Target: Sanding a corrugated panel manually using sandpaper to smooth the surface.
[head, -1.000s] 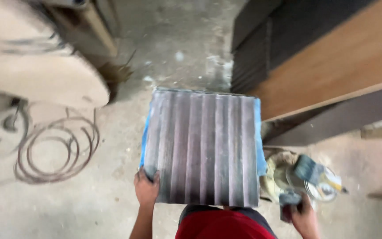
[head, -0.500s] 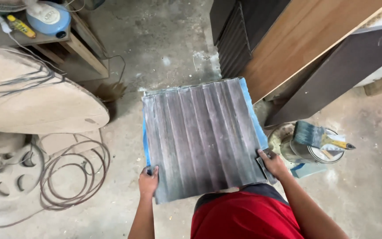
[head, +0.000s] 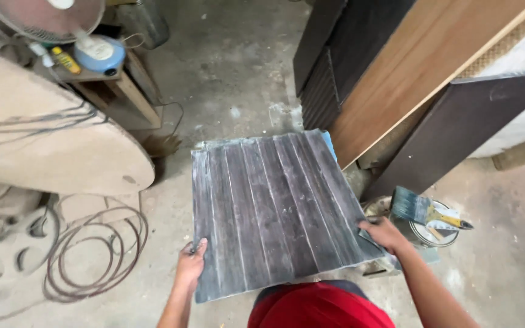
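Observation:
A square grey panel (head: 271, 206) with lengthwise grooves and a blue edge lies flat in front of me, above the concrete floor. My left hand (head: 191, 262) grips its near left edge, thumb on top. My right hand (head: 381, 234) holds its right edge near the front corner. The panel is turned a little, its far edge pointing toward the boards at the back.
A paint brush (head: 423, 211) rests across a tin (head: 434, 234) just right of my right hand. Wooden boards (head: 420, 67) and dark panels (head: 466, 130) lean at right. A round wooden board (head: 50, 140), coiled hose (head: 95, 255), a fan (head: 47, 15) and a bench stand at left.
My right hand left the brush and tin and took hold of the panel's right edge. The panel has since swung slightly and the view has lifted toward the leaning boards.

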